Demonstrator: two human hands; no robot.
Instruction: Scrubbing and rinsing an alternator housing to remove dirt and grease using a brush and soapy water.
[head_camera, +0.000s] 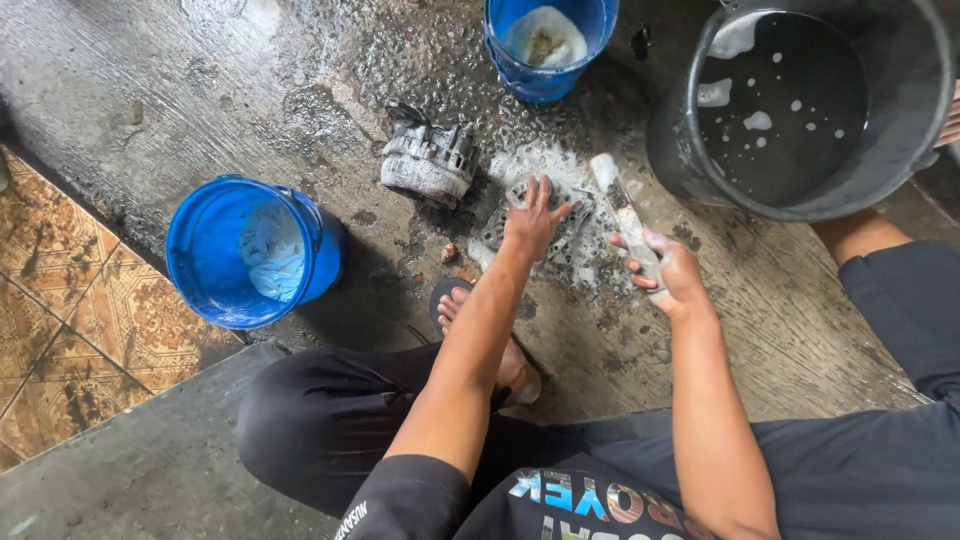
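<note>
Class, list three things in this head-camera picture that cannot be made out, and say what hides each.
1. The metal part: foam and the left hand cover most of it.
2. The brush handle: hidden inside the right hand.
3. The grey tub: cut off by the top and right edges; its bottom is lost under dark water.

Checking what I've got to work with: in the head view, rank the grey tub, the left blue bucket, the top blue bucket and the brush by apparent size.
1. grey tub, largest
2. left blue bucket
3. top blue bucket, cut off by the frame, so unsure
4. brush in the right hand, smallest
</note>
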